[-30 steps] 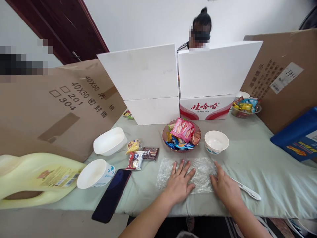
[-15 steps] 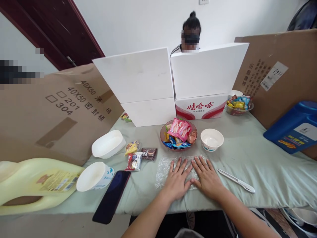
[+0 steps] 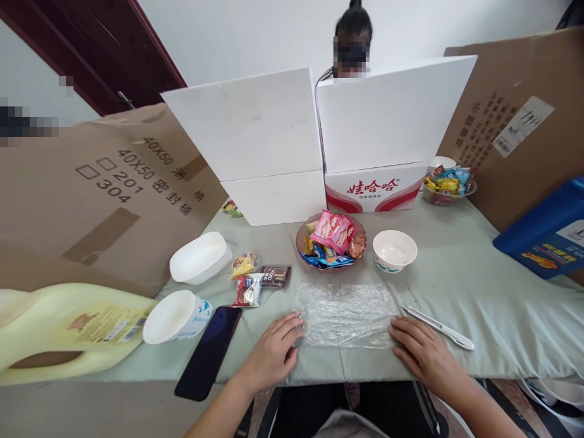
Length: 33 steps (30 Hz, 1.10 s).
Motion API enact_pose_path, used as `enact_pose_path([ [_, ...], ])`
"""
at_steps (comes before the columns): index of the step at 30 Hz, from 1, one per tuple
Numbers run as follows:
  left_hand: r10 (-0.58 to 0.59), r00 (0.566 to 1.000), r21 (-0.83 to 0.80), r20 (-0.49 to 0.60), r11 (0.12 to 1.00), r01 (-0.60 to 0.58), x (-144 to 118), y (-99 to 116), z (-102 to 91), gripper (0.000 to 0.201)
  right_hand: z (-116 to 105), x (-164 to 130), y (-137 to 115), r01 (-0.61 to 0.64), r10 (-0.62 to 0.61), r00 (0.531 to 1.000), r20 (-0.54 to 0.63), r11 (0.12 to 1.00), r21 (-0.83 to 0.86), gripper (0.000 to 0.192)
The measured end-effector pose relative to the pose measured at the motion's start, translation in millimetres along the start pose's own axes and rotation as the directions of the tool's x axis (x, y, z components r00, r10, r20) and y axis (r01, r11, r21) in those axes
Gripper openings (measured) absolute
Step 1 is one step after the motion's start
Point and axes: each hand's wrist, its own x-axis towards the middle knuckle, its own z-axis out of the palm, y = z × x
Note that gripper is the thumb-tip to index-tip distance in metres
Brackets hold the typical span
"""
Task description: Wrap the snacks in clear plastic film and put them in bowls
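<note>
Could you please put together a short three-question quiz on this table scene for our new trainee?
1. True or false: the left hand and the right hand rest at opposite edges of the clear plastic sheet.
2. Which lies nearest the right hand? A) the dark phone B) the white utensil C) the yellow jug
3. What fills the glass dish just beyond the sheet?

Key
1. True: one hand at each side, the sheet spread flat between them.
2. B
3. Wrapped snacks, with pink packets on top.
</note>
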Motion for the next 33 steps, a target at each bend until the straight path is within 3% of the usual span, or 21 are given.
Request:
enact_pose_path([
  [4, -0.005, 0.997, -0.081, -0.081, 0.997, -0.001, -8, -7, 9.4, 0.027, -3, 1, -3, 0.023, -0.022, 0.999, -0.027, 0.999, 0.029, 0.023],
  [9, -0.218, 0.975, -0.295, -0.047, 0.935, 0.195, -5, -4, 0.7, 0.014, -19, 3, -6, 0.030, -0.034, 0.999, 0.028, 0.990, 0.140, 0.015],
  [13, -0.451, 0.892, -0.315, -0.009, 0.848, 0.426, 4, -5, -2.5, 0.018, -20, 6, -7, -0.099, 0.095, 0.995, 0.027, 0.965, 0.243, 0.018],
  [16, -0.554, 0.831, -0.267, -0.053, 0.809, 0.523, 17, -7, 2.8, 0.020, -11, 18, -9, -0.217, 0.235, 0.971, -0.038, 0.939, 0.267, 0.019],
  [20, -0.591, 0.796, -0.181, -0.131, 0.804, 0.567, 31, -12, 13.2, 0.018, -2, 42, -14, -0.319, 0.362, 0.929, -0.083, 0.893, 0.317, 0.025],
  [25, -0.621, 0.771, -0.119, -0.140, 0.783, 0.610, 32, -15, 21.0, 0.015, -2, 49, -16, -0.259, 0.263, 0.964, 0.040, 0.893, 0.367, 0.042],
  [30, -0.629, 0.765, -0.095, -0.134, 0.777, 0.622, 32, -15, 21.2, 0.012, 6, 48, -9, -0.381, 0.401, 0.916, 0.031, 0.840, 0.386, 0.029],
  [33, -0.630, 0.764, -0.024, -0.139, 0.774, 0.633, 35, -13, 23.2, 0.012, 16, 54, -7, -0.431, 0.458, 0.888, -0.035, 0.858, 0.278, 0.030],
])
